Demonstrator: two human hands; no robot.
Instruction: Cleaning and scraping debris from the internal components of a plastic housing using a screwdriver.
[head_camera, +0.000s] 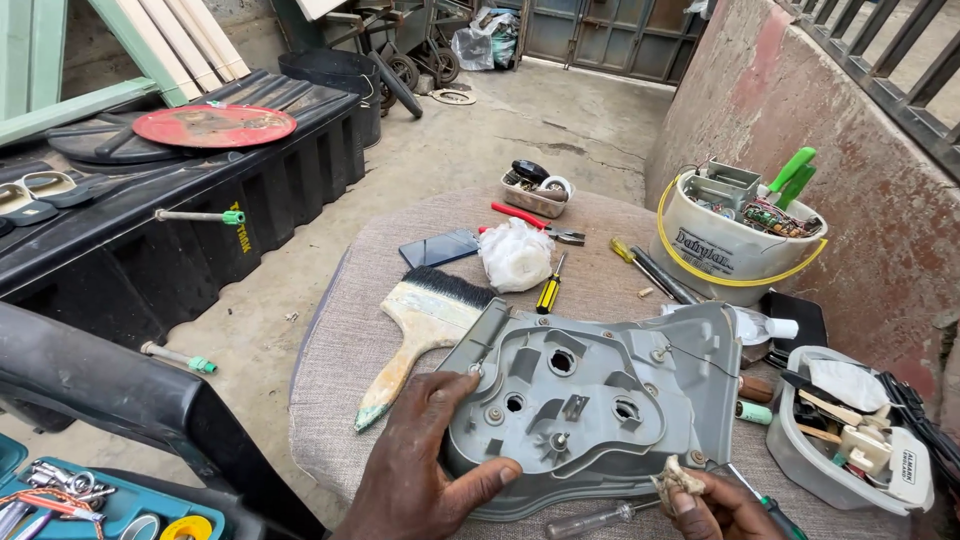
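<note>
Steadying a grey plastic housing (590, 410) on the cloth-covered tabletop (340, 340), near edge toward the camera. Left hand (420, 470) laid flat on the housing's near-left corner, fingers (455, 385) spread along the rim, thumb pressed on the lower lip. Right hand (715, 505) low at the near-right corner, fingers pinched on a small crumpled rag (677, 480); only partly in view, so possibly also touching the screwdriver with the clear handle (590, 520) lying just beside it. Inner side of the housing turned up, round holes open and bare, a few screws seated in their posts: looked stripped and partway through a wipe-down, grime showing in the recesses, nothing refitted. Beside the housing on the left, a broad paintbrush (425, 320), bristles away from the camera. Further off, a yellow-and-black screwdriver (549, 288), a white crumpled bag (515, 255), red-handled pliers (535, 222) and a dark flat panel (440, 247). To the right, a white tub of small parts (850, 430). Farthest, a white bucket (735, 250) of circuit scraps and a small tray (537, 190).
</note>
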